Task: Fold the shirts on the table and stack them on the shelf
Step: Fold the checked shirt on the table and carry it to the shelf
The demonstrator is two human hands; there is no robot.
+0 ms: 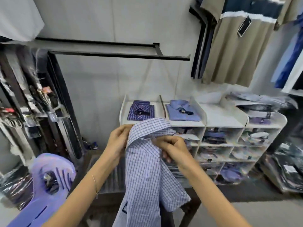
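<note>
A white shirt with a blue check (pixel 144 171) hangs in the air in front of me, collar up. My left hand (pixel 118 141) grips the left side of its collar. On the right, my right hand (pixel 172 149) pinches the front placket just under the collar. Behind the shirt stands a white shelf unit (pixel 223 122) with divided top bays. One bay holds a folded dark purple striped shirt (pixel 141 110), and the bay beside it holds a folded light blue shirt (pixel 182 110). The table under the hanging shirt is mostly hidden.
Lower shelf cubbies (pixel 229 149) hold several bagged shirts. A lilac plastic folding board (pixel 49 181) lies at the lower left. Black wall rails (pixel 121 54) run overhead. A beige striped polo (pixel 236 41) hangs at the upper right, and dark garments (pixel 32 99) hang at the left.
</note>
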